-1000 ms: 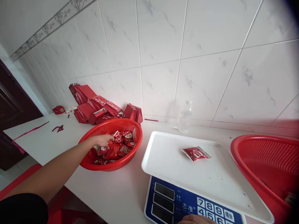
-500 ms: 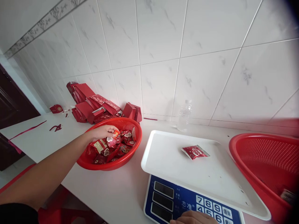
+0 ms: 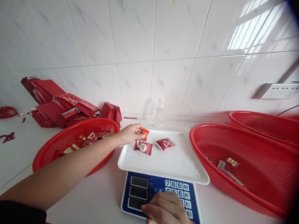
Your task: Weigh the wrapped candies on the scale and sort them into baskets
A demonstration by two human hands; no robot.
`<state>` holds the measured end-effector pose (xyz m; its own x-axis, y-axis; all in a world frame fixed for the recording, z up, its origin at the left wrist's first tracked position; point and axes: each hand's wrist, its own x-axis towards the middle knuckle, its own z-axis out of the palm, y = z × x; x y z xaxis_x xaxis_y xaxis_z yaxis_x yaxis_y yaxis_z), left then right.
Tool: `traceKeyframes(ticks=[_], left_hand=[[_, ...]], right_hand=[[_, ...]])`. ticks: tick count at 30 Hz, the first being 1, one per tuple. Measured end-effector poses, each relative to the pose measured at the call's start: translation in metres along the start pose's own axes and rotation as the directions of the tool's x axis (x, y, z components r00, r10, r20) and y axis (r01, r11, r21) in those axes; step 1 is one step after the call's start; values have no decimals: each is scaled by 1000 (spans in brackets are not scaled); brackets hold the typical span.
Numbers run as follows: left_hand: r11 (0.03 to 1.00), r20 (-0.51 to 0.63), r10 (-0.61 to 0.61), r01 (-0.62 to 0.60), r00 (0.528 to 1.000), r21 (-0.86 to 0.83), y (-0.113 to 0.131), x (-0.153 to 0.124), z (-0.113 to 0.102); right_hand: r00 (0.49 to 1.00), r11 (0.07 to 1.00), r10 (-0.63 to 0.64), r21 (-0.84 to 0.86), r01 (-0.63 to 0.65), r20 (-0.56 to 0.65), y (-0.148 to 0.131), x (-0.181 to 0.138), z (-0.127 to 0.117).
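My left hand point(image 3: 133, 134) is over the back left of the white scale tray point(image 3: 161, 165), its thumb and fingers pinching a small orange-red candy packet point(image 3: 144, 134). Just below it is a darker red candy packet point(image 3: 143, 147), slightly blurred; I cannot tell whether it touches the tray. Another red packet point(image 3: 165, 143) with white print lies farther right on the tray. My right hand point(image 3: 167, 208) rests loosely curled on the blue keypad panel of the scale point(image 3: 139, 193), fingers together and nothing visible in them. The palm side is hidden.
Left of the scale, a red basket point(image 3: 44, 155) holds several packets, partly behind my forearm. A larger red basket point(image 3: 257, 183) with a few packets stands right, another basket point(image 3: 257, 119) behind it. Red paper boxes point(image 3: 58, 105) and a clear bottle point(image 3: 159, 113) are along the wall.
My left hand has moved right from the left basket to above the tray with the orange-red packet. A second packet now shows beneath it. The view has turned right.
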<state>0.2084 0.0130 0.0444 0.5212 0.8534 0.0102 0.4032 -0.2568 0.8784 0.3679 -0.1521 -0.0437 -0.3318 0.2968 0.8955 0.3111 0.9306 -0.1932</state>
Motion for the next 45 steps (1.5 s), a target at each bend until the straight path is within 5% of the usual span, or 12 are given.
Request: traceKeyframes(ticks=[8,15,23,33,45], left_hand=[[933,55,58,-74,997,351,1,15,37],[756,293,-65,-144,954,639,5,16,70],[736,503,5,-344,864,583,9,0,70],[942,123,81,-116,989,315,-16,1,52],[823,158,258,-302,953,481,-4,-2,68]], right_hand=[[997,999,-47,6,47,-63,5,-3,5],[994,998,-59,-15,58,-87,5,0,7],[996,999,-42,-25,40,-80,4,4,3],[997,999,13,-35,-15,-73,1,-9,7],[998,999,-46,-22,45,-50,5,3,2]])
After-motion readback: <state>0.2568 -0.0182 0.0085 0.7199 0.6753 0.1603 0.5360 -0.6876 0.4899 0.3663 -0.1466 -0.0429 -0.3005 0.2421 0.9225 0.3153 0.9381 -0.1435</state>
